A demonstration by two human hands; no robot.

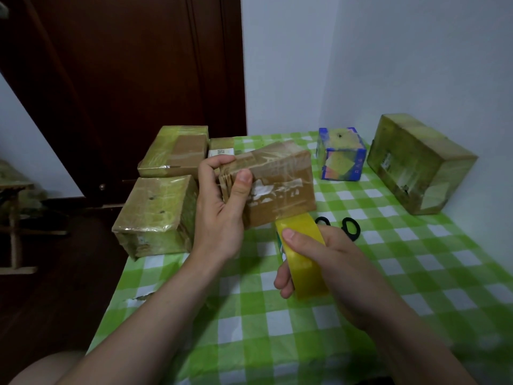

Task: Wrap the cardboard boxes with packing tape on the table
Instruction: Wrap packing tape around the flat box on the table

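Waiting at the left edge: a front-left box and a back-left box, both glossy with tape, hang partly over the desk; a small labelled box sits just behind them. They are likely parked there as finished.
Left hand: its grip is closed around one end of the held box, thumb flat on the near face and fingers curled over the far edge.
Held box: raised above the middle of the desk and tilted, probably so tape can pass underneath.
Tape roll: yellow, touching the held box's lower near edge.
Right hand: its grip is wrapped around the roll, thumb pressing the outer surface, seemingly to control the unwinding.
Scissors: black handles lie just behind the right hand, within reach for cutting.
Back right corner: a blue printed box and a large taped box stand near the wall.
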